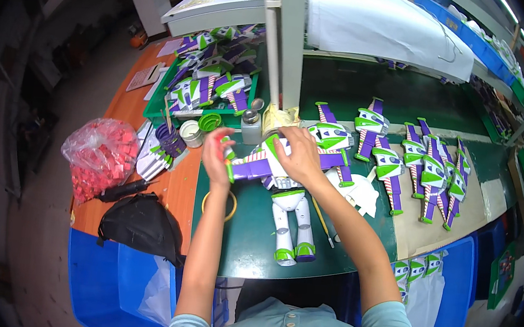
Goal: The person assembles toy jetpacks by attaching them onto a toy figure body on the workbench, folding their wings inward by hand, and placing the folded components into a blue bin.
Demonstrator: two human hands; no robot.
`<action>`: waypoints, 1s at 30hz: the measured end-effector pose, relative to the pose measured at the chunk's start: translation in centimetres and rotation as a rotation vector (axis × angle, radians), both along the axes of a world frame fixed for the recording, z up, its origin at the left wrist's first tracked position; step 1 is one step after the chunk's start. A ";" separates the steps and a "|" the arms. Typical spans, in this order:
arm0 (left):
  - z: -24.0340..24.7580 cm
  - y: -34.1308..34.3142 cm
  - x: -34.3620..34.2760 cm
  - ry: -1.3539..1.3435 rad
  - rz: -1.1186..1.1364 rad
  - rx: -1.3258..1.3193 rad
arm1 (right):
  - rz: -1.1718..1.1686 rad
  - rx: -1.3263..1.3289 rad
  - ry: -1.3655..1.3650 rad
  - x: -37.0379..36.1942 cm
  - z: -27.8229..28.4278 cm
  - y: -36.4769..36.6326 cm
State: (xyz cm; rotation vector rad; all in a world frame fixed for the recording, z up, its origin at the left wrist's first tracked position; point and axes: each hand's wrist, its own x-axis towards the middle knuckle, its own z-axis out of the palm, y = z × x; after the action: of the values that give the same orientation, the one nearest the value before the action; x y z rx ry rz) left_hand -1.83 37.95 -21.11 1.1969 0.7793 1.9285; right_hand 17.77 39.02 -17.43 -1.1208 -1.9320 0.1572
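Observation:
A toy space figure [290,200] with white legs, green trim and purple-and-striped wings lies on its front on the green mat, its feet toward me. My right hand [299,157] rests over its upper body and grips it there, hiding part of the back. At the figure's left wing tip, my left hand [215,157] is raised with its fingers loosely bent and apart. Nothing shows inside that hand, and I cannot tell whether it touches the wing. Just beyond the figure, more winged back pieces [330,135] lie on the mat.
Several winged pieces [433,171] overlap on brown board at right. A green crate [153,105] of them stands far left. Nearby are a metal-topped bottle [251,128], a green cup [210,122], a brush [323,221], a bag of red parts [100,156] and a blue bin [97,274].

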 end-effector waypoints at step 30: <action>4.4 -16.3 14.5 0.528 -0.151 -0.201 | 0.027 0.116 0.166 11.7 0.6 -16.9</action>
State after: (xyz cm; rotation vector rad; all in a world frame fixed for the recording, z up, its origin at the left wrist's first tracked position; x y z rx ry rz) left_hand 12.64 21.61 -16.66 1.6076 1.0870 1.3836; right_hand 29.50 22.12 -16.79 -0.9744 -1.7864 0.1463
